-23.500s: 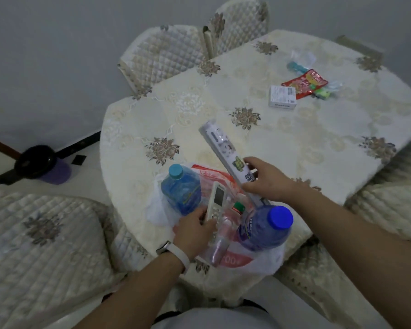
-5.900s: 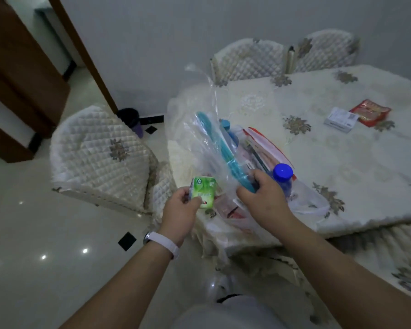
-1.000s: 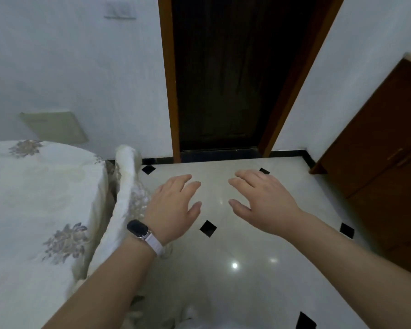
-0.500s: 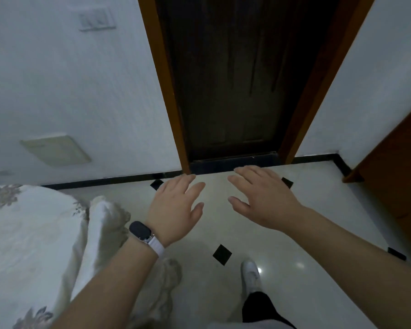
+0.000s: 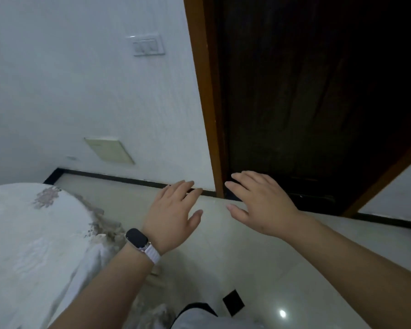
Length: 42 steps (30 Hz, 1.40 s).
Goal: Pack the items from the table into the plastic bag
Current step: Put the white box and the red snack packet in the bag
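Landmark: door frame [image 5: 204, 103], orange-brown wood, standing upright at centre, with a dark door [image 5: 318, 91] on its right.
Left hand: left hand [image 5: 173, 217] is held in the air just left of the door frame's foot, palm down, fingers straight and slightly spread, holding nothing.
Right hand: right hand [image 5: 262, 205] is just right of the door frame's foot, in front of the base of the dark door, palm down, fingers straight and spread, holding nothing.
Hands, relation: apart, thumbs turned toward each other, touching no object.
Wrist: watch [image 5: 137, 239], dark face and white strap, on the left wrist, below and left of the door frame.
Worktop: worktop [image 5: 29, 233] lies well left of the door frame, under a pale cloth with a floral motif.
Plastic bag and items: outside this view; position cannot be told.
Wall: left of the door frame, a switch plate [image 5: 148, 47] sits high and a pale panel [image 5: 109, 150] low; black skirting [image 5: 116, 178] runs up to the door frame.
Floor: pale glossy floor [image 5: 294, 257] below the door frame, with one black diamond tile [image 5: 233, 302] and a bright light reflection [image 5: 282, 313].
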Motion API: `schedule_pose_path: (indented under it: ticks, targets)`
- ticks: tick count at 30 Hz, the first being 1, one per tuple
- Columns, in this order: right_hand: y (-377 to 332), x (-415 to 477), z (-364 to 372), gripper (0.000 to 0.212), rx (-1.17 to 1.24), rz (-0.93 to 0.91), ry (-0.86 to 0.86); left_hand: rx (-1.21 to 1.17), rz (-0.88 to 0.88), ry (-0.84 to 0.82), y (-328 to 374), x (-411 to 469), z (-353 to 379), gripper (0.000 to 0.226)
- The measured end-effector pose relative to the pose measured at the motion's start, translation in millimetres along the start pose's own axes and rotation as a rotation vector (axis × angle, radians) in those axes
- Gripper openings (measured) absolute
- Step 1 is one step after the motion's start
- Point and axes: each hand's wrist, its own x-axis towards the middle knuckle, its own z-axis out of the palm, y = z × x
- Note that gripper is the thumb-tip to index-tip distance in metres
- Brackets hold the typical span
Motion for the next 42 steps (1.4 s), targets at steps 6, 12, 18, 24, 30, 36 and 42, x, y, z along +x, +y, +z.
schedule_pose_path:
  ticks: [6,12,18,24,30,36,42]
  targets:
    - [4,97,19,0.054,-0.030,-0.158,-0.013,-0.006,-0.153,0.029,-65,31,21,0.048]
    - [-6,216,37,0.052,-0.098,-0.238,-0.024,-0.033,-0.229,0.072,-159,76,50,0.048]
    - [-31,345,41,0.054,-0.140,-0.334,-0.038,-0.043,-0.294,0.145,-264,125,51,0.047]
    - [-69,447,53,0.057,-0.116,-0.424,-0.032,-0.015,-0.407,0.152,-351,144,48,0.046]
    - [-110,540,84,0.055,-0.031,-0.611,0.010,0.016,-0.596,0.103,-419,134,55,0.047]
    - [-163,652,137,0.053,0.075,-0.803,0.005,0.093,-0.846,0.031,-488,125,61,0.048]
    - [-233,759,163,0.055,0.147,-1.008,-0.077,0.133,-1.137,-0.037,-551,136,54,0.049]
